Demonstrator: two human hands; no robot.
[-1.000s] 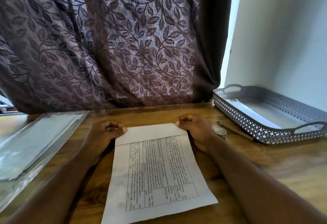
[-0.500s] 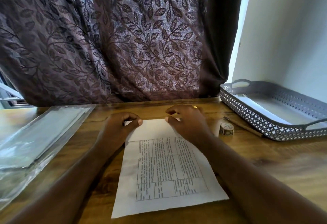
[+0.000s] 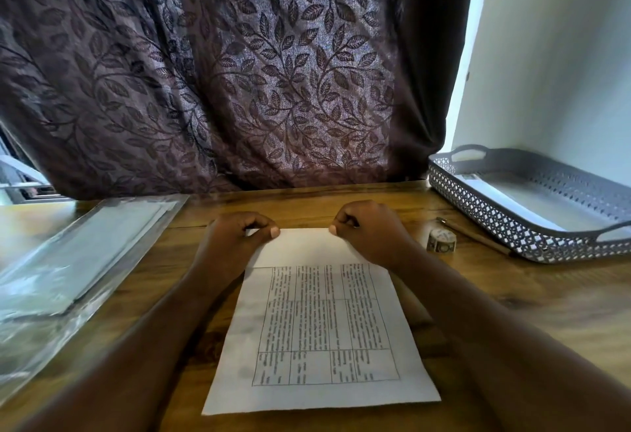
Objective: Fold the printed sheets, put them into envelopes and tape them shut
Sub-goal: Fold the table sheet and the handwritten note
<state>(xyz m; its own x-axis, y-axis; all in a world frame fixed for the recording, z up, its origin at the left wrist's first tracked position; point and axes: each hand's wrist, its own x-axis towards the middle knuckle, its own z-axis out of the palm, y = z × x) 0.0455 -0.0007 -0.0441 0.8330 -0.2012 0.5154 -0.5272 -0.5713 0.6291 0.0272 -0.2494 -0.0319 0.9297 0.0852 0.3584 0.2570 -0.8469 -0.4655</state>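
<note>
A printed sheet (image 3: 321,329) with a table of text lies on the wooden table (image 3: 546,298) in front of me. Its far strip is folded over toward me, showing blank white. My left hand (image 3: 235,240) pinches the folded far edge at the left corner, thumb on top. My right hand (image 3: 368,233) pinches the same edge at the right corner with curled fingers. A small roll of patterned tape (image 3: 441,241) stands just right of my right hand. A clear plastic pack holding white envelopes (image 3: 68,261) lies at the left.
A grey perforated tray (image 3: 512,226) with handles sits at the right against the white wall. A thin brown pencil-like stick (image 3: 474,235) lies between the tape and the tray. A leaf-patterned curtain (image 3: 239,73) hangs behind the table's far edge.
Both hands slid inward along the folded far edge, then settled on it. The view shifted, so the sheet sits more to the right in frame.
</note>
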